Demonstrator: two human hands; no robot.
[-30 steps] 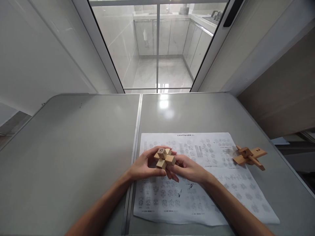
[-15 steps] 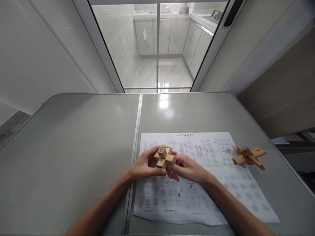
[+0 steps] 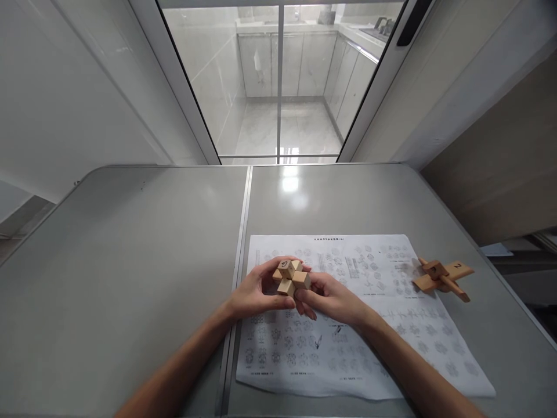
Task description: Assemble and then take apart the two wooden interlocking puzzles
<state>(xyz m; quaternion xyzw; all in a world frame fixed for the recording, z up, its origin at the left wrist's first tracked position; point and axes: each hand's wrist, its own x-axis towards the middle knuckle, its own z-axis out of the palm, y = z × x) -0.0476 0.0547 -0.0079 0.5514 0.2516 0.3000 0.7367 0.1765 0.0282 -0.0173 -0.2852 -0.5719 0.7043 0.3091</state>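
Note:
A light wooden burr puzzle (image 3: 292, 277), made of crossed square blocks, is held between both hands above the printed sheet. Its top block carries a dark mark. My left hand (image 3: 256, 290) closes round its left side, thumb along the near edge and fingers behind. From the right, my right hand (image 3: 328, 296) grips the puzzle with thumb and fingers, some of them curled underneath. The puzzle's underside is hidden by the fingers. Beneath both hands lies a paper instruction sheet (image 3: 365, 360) with rows of small diagrams.
At the right, a darker wooden interlocking puzzle (image 3: 442, 277) shaped like a plane rests partly on the sheet's edge. The grey table (image 3: 130, 261) has a metal seam (image 3: 243, 215) left of the sheet. Beyond its far edge stands a glass door (image 3: 278, 81).

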